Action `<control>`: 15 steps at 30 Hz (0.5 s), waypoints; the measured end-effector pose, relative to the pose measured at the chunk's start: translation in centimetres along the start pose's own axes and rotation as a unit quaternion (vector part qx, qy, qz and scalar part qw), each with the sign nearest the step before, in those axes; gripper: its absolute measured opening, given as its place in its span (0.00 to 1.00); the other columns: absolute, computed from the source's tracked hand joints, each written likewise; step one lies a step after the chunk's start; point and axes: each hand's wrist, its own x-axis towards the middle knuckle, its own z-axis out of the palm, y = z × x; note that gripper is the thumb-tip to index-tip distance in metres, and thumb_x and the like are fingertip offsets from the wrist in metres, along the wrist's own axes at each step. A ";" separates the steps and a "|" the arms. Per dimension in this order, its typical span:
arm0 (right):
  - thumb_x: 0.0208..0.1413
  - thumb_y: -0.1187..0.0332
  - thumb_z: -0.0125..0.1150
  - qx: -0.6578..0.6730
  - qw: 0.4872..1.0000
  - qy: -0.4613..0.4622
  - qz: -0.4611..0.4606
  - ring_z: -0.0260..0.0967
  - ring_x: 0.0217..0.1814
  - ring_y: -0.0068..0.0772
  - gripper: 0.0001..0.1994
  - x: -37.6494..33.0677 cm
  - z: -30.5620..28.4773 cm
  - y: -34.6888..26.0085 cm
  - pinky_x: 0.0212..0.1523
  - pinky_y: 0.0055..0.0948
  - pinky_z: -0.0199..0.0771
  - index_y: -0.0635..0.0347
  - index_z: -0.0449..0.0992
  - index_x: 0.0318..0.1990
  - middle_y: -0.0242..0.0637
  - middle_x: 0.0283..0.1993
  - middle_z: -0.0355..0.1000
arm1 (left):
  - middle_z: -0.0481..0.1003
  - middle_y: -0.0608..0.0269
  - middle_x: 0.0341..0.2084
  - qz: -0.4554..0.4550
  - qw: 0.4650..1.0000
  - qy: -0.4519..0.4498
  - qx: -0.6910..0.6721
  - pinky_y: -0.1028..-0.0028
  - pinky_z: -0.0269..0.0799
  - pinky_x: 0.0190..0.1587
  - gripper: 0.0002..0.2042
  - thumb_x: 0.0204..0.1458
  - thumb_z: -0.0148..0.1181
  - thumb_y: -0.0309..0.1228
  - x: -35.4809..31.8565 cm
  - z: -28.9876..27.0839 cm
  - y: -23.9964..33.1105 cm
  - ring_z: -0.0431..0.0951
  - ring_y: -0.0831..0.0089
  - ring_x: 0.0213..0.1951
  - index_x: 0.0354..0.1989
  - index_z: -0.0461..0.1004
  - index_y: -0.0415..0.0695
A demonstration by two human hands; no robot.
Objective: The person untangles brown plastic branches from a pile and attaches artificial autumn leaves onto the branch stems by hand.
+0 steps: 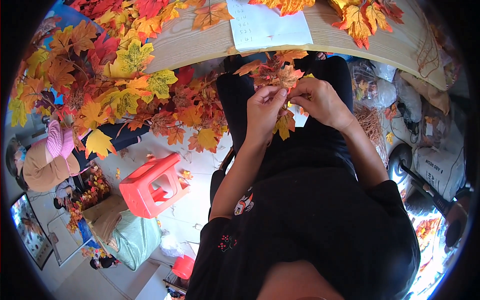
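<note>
An artificial maple leaf garland (288,76), orange and red, is between my hands above my lap. My left hand (265,111) pinches it with thumb and forefinger at the near side of the leaves. From the right, my right hand (324,104) meets it, fingers bent and closed at the same spot. The stem at the fingertips is mostly hidden. Below the fingers hangs a yellow leaf (284,125). A thick heap of red, orange and yellow maple leaves (132,95) spreads to the left of my left hand.
A curved wooden table (185,47) lies ahead, bearing a white handwritten sheet (270,27) and more leaves (362,20). On the floor at left are a red plastic stool (150,186) and a pale green sack (135,239). Another person (47,155) sits at far left. Clear plastic bags (382,92) stand at right.
</note>
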 end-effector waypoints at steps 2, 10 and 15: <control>0.43 0.71 0.59 -0.005 1.000 -0.002 -0.001 0.71 0.28 0.41 0.05 0.1 -0.1 -0.1 0.29 0.32 0.70 0.63 0.75 0.27 0.44 0.26 0.71 | 0.72 0.68 0.25 0.014 1.000 0.000 -0.001 0.85 0.69 0.24 0.06 0.50 0.56 0.28 0.1 0.0 -0.1 0.71 0.85 0.26 0.33 0.72 0.39; 0.43 0.69 0.59 0.063 0.992 -0.035 0.102 0.72 0.25 0.35 0.07 0.2 -0.1 -0.3 0.29 0.29 0.70 0.64 0.76 0.28 0.44 0.22 0.72 | 0.72 0.70 0.25 0.053 0.995 -0.035 0.072 0.85 0.68 0.25 0.05 0.50 0.56 0.27 -0.3 -0.2 0.3 0.70 0.86 0.26 0.32 0.72 0.40; 0.45 0.75 0.58 0.177 0.968 -0.079 0.159 0.62 0.22 0.14 0.05 -0.1 0.6 0.8 0.22 0.17 0.62 0.69 0.74 0.26 0.30 0.20 0.69 | 0.72 0.70 0.23 0.062 0.994 -0.057 0.067 0.86 0.68 0.25 0.05 0.49 0.55 0.27 -0.2 -0.6 -0.6 0.69 0.87 0.25 0.32 0.72 0.39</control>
